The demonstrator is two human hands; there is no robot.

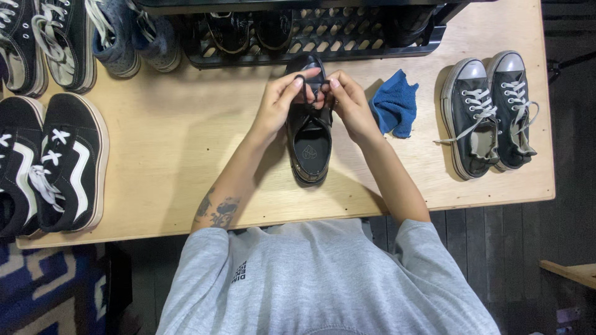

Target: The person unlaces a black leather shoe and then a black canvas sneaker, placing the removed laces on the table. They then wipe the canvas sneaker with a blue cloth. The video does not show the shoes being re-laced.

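A black leather shoe (pixel 310 149) lies on the wooden table (pixel 180 142), toe pointing away from me. My left hand (pixel 277 104) pinches a loop of the shoe's black lace (pixel 312 87) between thumb and fingers. My right hand (pixel 349 102) grips the other part of the same lace, just right of the shoe's tongue. Both hands meet over the lacing area and hide most of the eyelets.
A blue cloth (pixel 395 105) lies right of the shoe. A pair of black high-top sneakers (pixel 490 115) stands at the right edge. Black-and-white skate shoes (pixel 53 161) sit at the left, more shoes at the back left, and a black plastic crate (pixel 323 34) holds shoes at the back.
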